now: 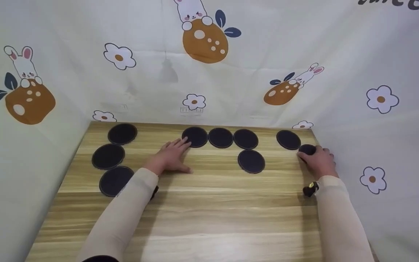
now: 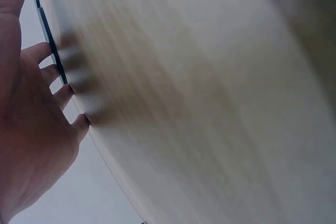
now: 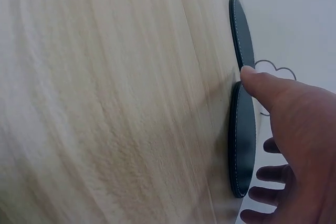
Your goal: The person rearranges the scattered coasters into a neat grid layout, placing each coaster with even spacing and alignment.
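Observation:
Round, flat black coasters with stitched rims lie on the wooden table. My left hand (image 1: 171,156) is spread with the palm down, its fingertips touching the near-left edge of the leftmost coaster (image 1: 195,137) in the back row. In the left wrist view the left hand (image 2: 39,103) has its fingertips down at that dark edge. At the right side my right hand (image 1: 320,160) holds a coaster (image 1: 307,149) between thumb and fingers, partly covering it. The right wrist view shows that coaster (image 3: 244,140) close to another coaster (image 3: 242,32), with the thumb where they meet.
Beside the leftmost back-row coaster stand two more, a middle coaster (image 1: 220,138) and a right coaster (image 1: 246,139), with another coaster (image 1: 251,161) below. A left column includes a coaster (image 1: 108,156); my sleeve partly covers its lowest coaster (image 1: 115,180). Patterned cloth (image 1: 140,87) surrounds the table (image 1: 209,211).

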Tool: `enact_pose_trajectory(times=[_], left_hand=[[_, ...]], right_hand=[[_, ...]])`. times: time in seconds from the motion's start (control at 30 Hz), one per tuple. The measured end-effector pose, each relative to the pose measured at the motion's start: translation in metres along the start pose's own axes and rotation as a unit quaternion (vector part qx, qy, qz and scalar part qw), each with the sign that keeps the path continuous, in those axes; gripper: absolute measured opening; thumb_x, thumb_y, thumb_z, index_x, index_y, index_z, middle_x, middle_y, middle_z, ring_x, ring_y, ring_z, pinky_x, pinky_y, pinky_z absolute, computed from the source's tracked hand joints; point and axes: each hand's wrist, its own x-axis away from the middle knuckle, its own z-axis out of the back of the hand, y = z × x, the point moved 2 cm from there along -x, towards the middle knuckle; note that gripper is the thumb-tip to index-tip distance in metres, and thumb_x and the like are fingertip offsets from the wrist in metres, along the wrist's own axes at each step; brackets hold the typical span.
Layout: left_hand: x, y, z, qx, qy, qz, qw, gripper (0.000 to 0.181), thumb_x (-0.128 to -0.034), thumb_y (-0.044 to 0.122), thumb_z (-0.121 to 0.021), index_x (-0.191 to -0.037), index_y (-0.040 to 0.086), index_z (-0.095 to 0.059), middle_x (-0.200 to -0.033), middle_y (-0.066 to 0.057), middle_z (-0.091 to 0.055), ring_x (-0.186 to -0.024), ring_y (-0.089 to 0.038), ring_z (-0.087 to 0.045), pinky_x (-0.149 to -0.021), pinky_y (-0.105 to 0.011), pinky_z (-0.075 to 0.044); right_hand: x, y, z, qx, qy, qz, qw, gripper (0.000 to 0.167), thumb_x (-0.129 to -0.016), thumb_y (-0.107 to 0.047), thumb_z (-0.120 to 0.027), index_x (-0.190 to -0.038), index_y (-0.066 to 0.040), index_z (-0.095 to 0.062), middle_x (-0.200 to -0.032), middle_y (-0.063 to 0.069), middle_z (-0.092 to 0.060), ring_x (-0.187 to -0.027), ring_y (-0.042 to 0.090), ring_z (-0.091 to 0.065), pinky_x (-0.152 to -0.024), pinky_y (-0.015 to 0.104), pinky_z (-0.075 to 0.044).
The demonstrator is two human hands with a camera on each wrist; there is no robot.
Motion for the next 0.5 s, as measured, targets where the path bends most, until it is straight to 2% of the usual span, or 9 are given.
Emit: enact_pose_trajectory(times=[0.27, 0.5], left_hand=[[-0.0001, -0.0005, 0.0001, 0.001, 0.0, -0.003, 1.0, 0.12, -0.0871, 0.067, -0.086, -0.176, 0.01, -0.028, -0.185, -0.014, -0.013, -0.169, -0.041, -0.012, -0.133, -0.068, -0.011], [0.0, -0.0008, 0.0003, 0.0, 0.001, -0.007, 1.0, 0.12, -0.0869, 0.065, -0.086, -0.176, 0.008, -0.028, -0.184, -0.016, -0.014, -0.169, -0.042, -0.014, -0.133, -0.068, -0.01]], right_hand=[[0.0017, 0.0009, 0.0021, 0.007, -0.008, 0.006, 0.9999, 0.108, -0.101, -0.065, -0.07, -0.162, 0.016, -0.036, -0.152, 0.048, -0.039, -0.138, 0.065, -0.039, -0.114, 0.079, -0.036], [-0.0053, 0.0074, -0.0064, 0.012, 0.009, 0.03, 0.9995, 0.102, -0.102, -0.06, -0.071, -0.159, 0.019, -0.039, -0.148, 0.049, -0.042, -0.133, 0.065, -0.041, -0.114, 0.075, -0.037]])
